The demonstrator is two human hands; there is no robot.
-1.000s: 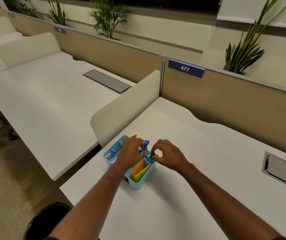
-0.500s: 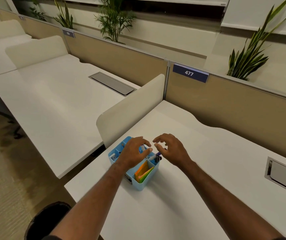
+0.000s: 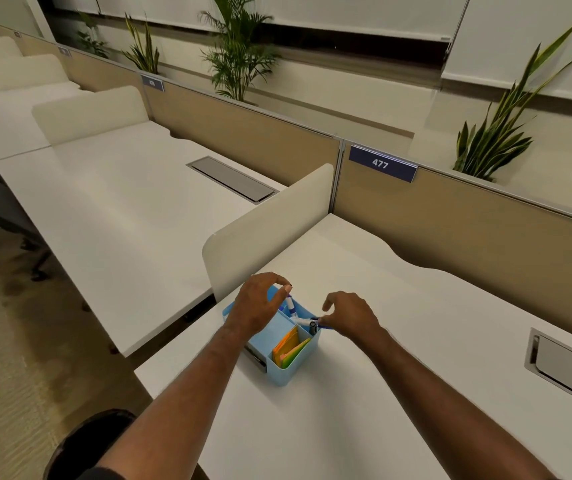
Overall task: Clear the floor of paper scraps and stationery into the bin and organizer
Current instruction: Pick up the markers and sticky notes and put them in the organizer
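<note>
A light blue organizer [image 3: 289, 370] stands on the white desk [image 3: 364, 393], near its left edge. Orange and green paper notes [image 3: 289, 348] fill its front compartment. A white marker with a blue cap [image 3: 290, 304] leans in a rear compartment, and another pen end [image 3: 313, 323] shows at the right rim. My left hand [image 3: 258, 306] hovers over the organizer's left side with fingers curled apart, its index tip just above the marker. My right hand [image 3: 350, 317] pinches a thin blue pen [image 3: 326, 328] at the organizer's right rim.
A dark round bin [image 3: 87, 441] sits on the carpet at the lower left, beside the desk. A cream divider panel [image 3: 270, 223] rises just behind the organizer. A metal cable hatch [image 3: 565, 365] is set in the desk at right. Chair legs [image 3: 7, 237] stand far left.
My left hand has let go of the blue-capped marker, which now leans in the organizer. My right hand opened, then closed on a thin pen at the right rim. The view moved closer.
</note>
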